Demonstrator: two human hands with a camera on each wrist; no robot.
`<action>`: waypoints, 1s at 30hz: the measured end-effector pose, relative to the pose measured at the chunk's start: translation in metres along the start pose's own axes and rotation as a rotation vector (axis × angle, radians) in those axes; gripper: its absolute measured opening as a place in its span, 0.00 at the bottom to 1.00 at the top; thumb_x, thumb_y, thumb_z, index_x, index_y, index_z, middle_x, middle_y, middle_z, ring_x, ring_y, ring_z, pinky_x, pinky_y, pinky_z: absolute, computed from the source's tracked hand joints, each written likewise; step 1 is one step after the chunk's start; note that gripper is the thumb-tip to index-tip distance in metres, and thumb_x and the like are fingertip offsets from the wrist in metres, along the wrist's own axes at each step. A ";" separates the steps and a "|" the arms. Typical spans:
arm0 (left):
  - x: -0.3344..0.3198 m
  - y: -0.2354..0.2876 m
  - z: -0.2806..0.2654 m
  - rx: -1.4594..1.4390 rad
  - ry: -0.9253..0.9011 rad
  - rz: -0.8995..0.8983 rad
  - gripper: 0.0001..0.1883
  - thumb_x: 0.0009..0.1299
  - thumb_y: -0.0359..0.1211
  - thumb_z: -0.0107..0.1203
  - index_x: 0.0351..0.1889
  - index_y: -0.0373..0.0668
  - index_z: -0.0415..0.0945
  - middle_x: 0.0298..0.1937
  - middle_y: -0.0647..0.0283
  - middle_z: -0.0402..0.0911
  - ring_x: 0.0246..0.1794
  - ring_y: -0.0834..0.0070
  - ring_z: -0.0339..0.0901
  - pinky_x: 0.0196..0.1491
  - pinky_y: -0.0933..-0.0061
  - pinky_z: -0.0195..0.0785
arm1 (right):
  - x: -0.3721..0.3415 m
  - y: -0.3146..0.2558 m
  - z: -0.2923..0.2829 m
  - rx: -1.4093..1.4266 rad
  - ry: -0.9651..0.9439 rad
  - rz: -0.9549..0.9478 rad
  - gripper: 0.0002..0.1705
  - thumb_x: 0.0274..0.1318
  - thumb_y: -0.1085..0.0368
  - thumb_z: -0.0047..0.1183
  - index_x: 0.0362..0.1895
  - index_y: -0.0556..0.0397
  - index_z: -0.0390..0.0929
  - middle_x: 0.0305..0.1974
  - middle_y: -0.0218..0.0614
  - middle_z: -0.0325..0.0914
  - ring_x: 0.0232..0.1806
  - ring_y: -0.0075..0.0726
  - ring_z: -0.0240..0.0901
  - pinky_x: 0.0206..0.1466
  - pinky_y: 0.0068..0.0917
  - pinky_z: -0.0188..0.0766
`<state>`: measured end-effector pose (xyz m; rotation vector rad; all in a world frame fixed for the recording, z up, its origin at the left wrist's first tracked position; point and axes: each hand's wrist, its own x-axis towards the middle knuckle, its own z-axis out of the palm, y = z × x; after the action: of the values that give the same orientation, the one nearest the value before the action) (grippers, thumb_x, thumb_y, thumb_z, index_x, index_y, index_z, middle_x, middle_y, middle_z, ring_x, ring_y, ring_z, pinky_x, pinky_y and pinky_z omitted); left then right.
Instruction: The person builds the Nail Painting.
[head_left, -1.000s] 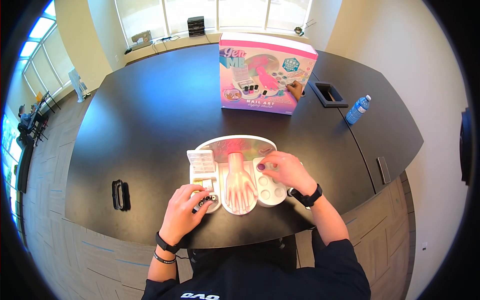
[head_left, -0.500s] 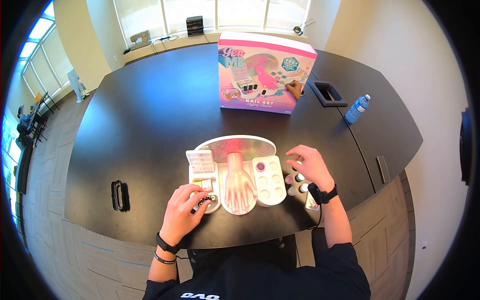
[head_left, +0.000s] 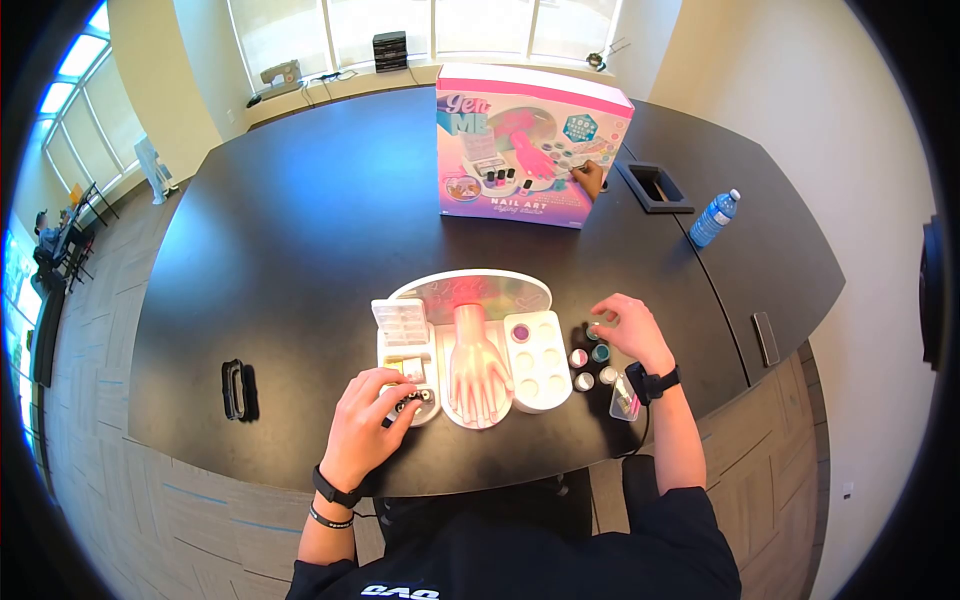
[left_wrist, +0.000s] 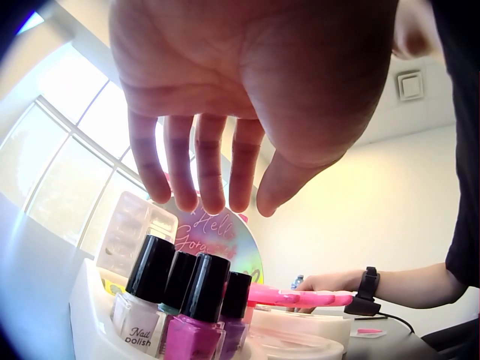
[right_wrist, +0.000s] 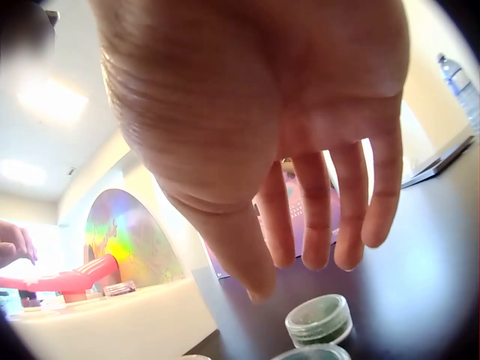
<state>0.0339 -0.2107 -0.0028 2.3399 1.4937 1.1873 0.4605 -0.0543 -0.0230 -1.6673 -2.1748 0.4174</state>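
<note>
My left hand point(head_left: 362, 418) hovers with bent, loose fingers over several black-capped nail polish bottles point(left_wrist: 196, 334) in the left part of a white nail studio. Its fingertips stay above the caps in the left wrist view. At the right, my right hand point(head_left: 636, 332) hangs over a small clear-lidded jar point(right_wrist: 319, 319), thumb and fingers spread apart. More jars, among them a teal one point(head_left: 600, 353) and a pink one point(head_left: 579, 357), stand close by. A purple jar point(head_left: 521, 333) sits in a well of the studio's right tray point(head_left: 540, 400). Between the hands lies a pink toy hand point(head_left: 480, 370).
Behind the studio stands a large pink box point(head_left: 520, 150). A clear case point(head_left: 625, 400) lies near my right wrist. Farther right are a water bottle point(head_left: 715, 217) and a phone point(head_left: 766, 340). A black frame-like object point(head_left: 236, 390) lies at the left.
My right hand has let go of the purple jar in the tray well and moved right, over the loose jars. The left hand has stayed in place.
</note>
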 end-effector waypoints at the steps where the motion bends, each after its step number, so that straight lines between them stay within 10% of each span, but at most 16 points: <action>1: 0.000 0.000 0.000 0.000 0.002 -0.003 0.12 0.64 0.25 0.73 0.44 0.39 0.86 0.50 0.58 0.86 0.52 0.54 0.84 0.55 0.56 0.79 | 0.000 0.001 0.000 0.000 -0.001 0.000 0.17 0.51 0.63 0.75 0.47 0.48 0.91 0.43 0.34 0.87 0.44 0.42 0.84 0.52 0.42 0.82; 30: -0.001 0.000 0.003 -0.002 -0.012 -0.018 0.10 0.67 0.27 0.73 0.44 0.41 0.86 0.49 0.61 0.86 0.51 0.56 0.84 0.56 0.56 0.78 | -0.017 -0.016 -0.016 0.029 -0.012 -0.013 0.17 0.53 0.64 0.74 0.48 0.51 0.89 0.43 0.37 0.86 0.43 0.43 0.83 0.51 0.42 0.81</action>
<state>0.0359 -0.2105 -0.0054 2.3234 1.5058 1.1680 0.4584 -0.0748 -0.0034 -1.6392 -2.1768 0.4543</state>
